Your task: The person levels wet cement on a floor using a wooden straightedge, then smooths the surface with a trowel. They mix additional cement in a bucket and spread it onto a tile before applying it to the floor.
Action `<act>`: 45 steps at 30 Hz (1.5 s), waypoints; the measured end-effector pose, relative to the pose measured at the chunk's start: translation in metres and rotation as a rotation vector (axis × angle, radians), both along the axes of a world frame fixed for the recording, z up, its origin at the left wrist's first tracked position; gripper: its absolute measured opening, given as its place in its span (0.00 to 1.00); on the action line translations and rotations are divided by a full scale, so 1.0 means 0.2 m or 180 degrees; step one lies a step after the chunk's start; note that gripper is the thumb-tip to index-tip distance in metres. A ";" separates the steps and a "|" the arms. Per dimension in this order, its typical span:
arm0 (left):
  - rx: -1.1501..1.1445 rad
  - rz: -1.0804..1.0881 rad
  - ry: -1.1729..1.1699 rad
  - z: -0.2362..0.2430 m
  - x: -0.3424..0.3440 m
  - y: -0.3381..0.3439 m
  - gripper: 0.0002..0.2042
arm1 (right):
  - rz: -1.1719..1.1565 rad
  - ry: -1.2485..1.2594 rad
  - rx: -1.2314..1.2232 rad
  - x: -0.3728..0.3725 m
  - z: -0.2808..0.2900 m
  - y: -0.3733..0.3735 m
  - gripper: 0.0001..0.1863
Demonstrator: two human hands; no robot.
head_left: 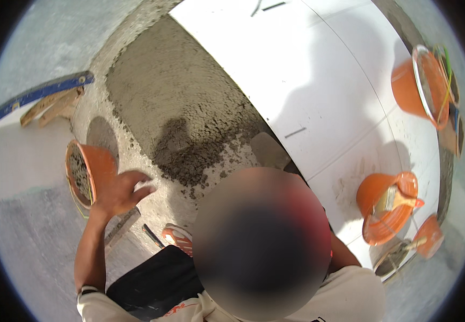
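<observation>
My left hand [121, 193] is beside the orange bucket [99, 169] at the left, thumb and fingers apart, with nothing seen in it. The bucket is tipped toward the left and holds grey mortar [78, 169]. Of my right arm only a piece of forearm [344, 256] shows; a round blurred patch covers the place where the hand may be. Beyond the patch, a flat grey shape [270, 151] lies against the tile edge; I cannot tell what it is. A dark heap of wet mortar [187, 153] sits on the near end of the smoothed mortar bed [163, 70].
Large white tiles [345, 107] cover the right side. On them stand an orange bucket with a brush [387, 199], another orange bucket [408, 86] and a small orange pot [430, 237]. A blue bar [42, 91] and wood pieces [55, 107] lie left. A black handle [152, 236] is near my shoe [179, 236].
</observation>
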State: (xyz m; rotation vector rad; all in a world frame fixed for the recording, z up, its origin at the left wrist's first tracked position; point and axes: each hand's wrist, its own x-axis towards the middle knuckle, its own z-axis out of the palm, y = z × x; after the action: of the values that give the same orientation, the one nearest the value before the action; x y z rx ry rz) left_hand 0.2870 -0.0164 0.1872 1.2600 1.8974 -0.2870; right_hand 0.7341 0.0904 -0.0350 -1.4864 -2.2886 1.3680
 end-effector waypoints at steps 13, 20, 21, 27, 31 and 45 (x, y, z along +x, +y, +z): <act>0.2117 -0.0476 0.0180 -0.98 0.41 1.10 0.24 | 0.0452 0.0080 0.0903 -0.11 0.09 0.12 0.13; 0.2328 -0.0220 0.0331 -1.11 0.50 1.06 0.34 | -0.0369 0.1349 0.0288 -0.40 0.13 0.57 0.10; 0.2416 -0.0130 0.0251 -1.11 0.52 1.09 0.35 | -0.0328 0.1436 0.0442 -0.47 0.11 0.70 0.10; 0.2575 0.0098 0.0212 -1.09 0.50 1.11 0.39 | -0.0590 0.2121 0.0392 -0.87 -0.05 1.13 0.14; 0.2522 0.0218 0.0240 -1.09 0.52 1.10 0.38 | -0.0655 0.2112 0.0299 -0.98 -0.07 1.21 0.16; 0.2208 0.0257 0.0617 -1.11 0.63 1.08 0.34 | -0.0730 0.1731 0.0201 -0.89 -0.27 1.20 0.16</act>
State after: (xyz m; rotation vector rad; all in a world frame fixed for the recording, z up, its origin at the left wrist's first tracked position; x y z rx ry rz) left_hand 0.4136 0.1990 -0.0357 1.6307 2.3082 0.3391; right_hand 0.5565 0.3305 -0.0886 -1.1323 -1.7530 1.4012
